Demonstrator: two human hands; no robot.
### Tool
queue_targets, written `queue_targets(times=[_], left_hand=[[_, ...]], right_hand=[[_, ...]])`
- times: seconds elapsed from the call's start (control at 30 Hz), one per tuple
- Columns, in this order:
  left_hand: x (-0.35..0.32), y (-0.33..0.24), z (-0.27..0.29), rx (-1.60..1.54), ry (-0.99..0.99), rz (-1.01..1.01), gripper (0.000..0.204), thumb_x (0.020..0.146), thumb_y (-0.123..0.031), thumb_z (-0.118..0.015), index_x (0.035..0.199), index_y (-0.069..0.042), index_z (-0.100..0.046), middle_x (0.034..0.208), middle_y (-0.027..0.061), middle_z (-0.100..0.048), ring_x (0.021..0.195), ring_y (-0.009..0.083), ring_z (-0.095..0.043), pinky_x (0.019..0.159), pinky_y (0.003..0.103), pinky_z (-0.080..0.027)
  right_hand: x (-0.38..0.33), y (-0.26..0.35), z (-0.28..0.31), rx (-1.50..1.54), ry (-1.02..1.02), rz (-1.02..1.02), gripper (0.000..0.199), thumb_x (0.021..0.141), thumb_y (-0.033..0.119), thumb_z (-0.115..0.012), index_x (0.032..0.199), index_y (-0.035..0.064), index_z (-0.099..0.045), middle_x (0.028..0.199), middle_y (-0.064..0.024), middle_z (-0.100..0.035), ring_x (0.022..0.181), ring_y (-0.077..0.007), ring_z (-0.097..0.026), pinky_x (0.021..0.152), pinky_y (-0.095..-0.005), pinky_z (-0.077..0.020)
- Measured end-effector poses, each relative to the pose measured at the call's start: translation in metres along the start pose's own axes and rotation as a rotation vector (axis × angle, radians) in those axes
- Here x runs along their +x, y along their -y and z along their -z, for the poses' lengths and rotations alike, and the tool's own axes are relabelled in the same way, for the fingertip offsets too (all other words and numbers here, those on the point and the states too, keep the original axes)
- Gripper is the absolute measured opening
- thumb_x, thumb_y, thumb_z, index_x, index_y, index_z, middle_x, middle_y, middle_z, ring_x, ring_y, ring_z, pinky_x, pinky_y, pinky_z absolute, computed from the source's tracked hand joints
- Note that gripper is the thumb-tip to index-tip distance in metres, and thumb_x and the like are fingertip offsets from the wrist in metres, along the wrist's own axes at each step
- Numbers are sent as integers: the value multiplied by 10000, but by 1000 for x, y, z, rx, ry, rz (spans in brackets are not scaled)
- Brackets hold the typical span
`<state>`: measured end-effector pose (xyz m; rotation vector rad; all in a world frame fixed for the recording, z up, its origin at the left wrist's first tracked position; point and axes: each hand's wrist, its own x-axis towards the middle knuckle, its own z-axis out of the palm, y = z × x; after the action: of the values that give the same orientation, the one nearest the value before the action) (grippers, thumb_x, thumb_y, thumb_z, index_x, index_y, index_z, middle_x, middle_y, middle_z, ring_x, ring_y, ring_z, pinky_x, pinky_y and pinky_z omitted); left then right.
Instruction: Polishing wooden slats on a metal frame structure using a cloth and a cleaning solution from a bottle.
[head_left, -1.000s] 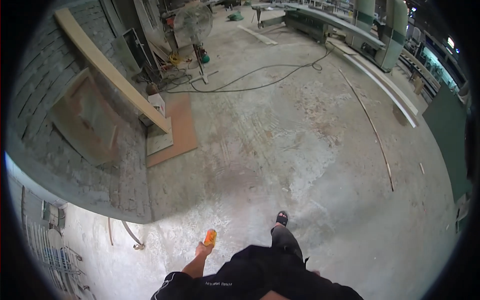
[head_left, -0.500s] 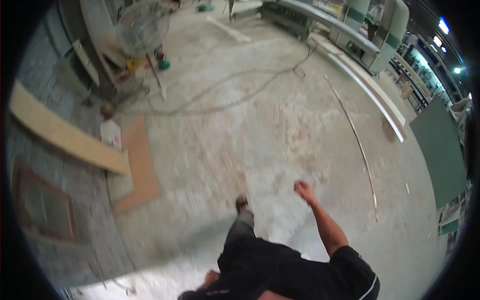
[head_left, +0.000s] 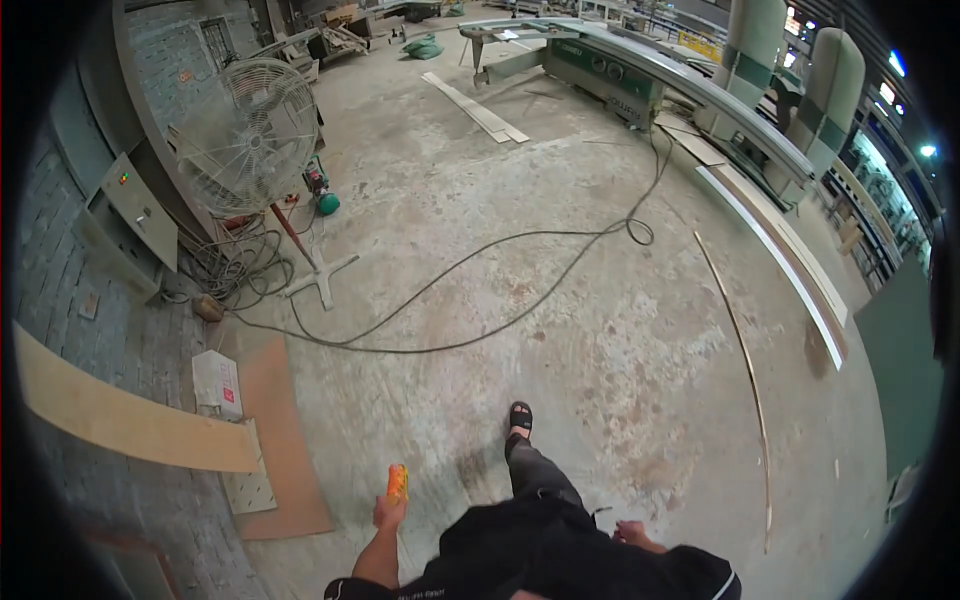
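— Orange-and-yellow small object (head_left: pixel 397 484): where is it?

— At the near edge of the scene, left of the person's body, sticking up out of the left hand (head_left: pixel 389 513). The fingers are curled round its lower end, so only the upper part shows. What kind of thing it is, I cannot tell; it is too small.

— And the other hand?

— The right hand (head_left: pixel 632 533) is low on the right, close against the black clothing. It looks loosely curled, with nothing visible in it, but how far the fingers are closed I cannot tell.

— What lies around the person?

— One leg in dark trousers steps forward, with a black sandal (head_left: pixel 520 416) on the stained grey concrete floor (head_left: pixel 600 330). Just left of the held object lies a flat brown board (head_left: pixel 283 440) on the floor, and beside it a small white box with a red mark (head_left: pixel 217 384). Further left a long pale wooden plank (head_left: pixel 120 415) leans along the grey block wall (head_left: pixel 60 250).

— Further off?

— A large round pedestal fan with a wire cage (head_left: pixel 246 136) stands far left on a cross-shaped foot. A dark cable (head_left: pixel 500 262) runs from beside it across the floor to a coil on the right. A thin curved wooden strip (head_left: pixel 745 360) lies on the right, near a long white-edged board (head_left: pixel 790 262). A green machine with a long table (head_left: pixel 640 75) stands at the far side.
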<state>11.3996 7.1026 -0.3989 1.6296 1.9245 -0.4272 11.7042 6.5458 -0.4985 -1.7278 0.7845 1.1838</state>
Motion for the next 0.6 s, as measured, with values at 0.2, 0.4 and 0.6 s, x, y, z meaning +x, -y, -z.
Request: queue_targets(times=[0.2, 0.4, 0.6], left_hand=[[97, -241, 53, -15, 0, -35, 755, 659, -558, -743, 1211, -80, -553, 1220, 175, -627, 1152, 330, -599, 962, 457, -475], [196, -389, 72, 150, 360, 163, 1013, 541, -633, -792, 1317, -42, -516, 1344, 160, -558, 1235, 325, -549, 1008, 439, -448], [333, -574, 95, 77, 434, 61, 1091, 577, -669, -717, 1425, -47, -427, 1423, 179, -484, 1351, 312, -436, 1112, 423, -350]], right_hand=[[154, 441, -162, -139, 97, 705, 204, 842, 226, -676, 874, 24, -670, 718, -63, -641, 643, -176, -598, 584, -324, -480], [31, 883, -416, -285, 313, 1205, 294, 946, 195, -604, 1144, -22, -612, 881, -78, -680, 766, -134, -647, 664, -264, -509], [174, 1051, -492, -462, 299, 1058, 248, 965, 204, -592, 1106, 4, -629, 872, -67, -661, 826, -136, -640, 714, -266, -514]])
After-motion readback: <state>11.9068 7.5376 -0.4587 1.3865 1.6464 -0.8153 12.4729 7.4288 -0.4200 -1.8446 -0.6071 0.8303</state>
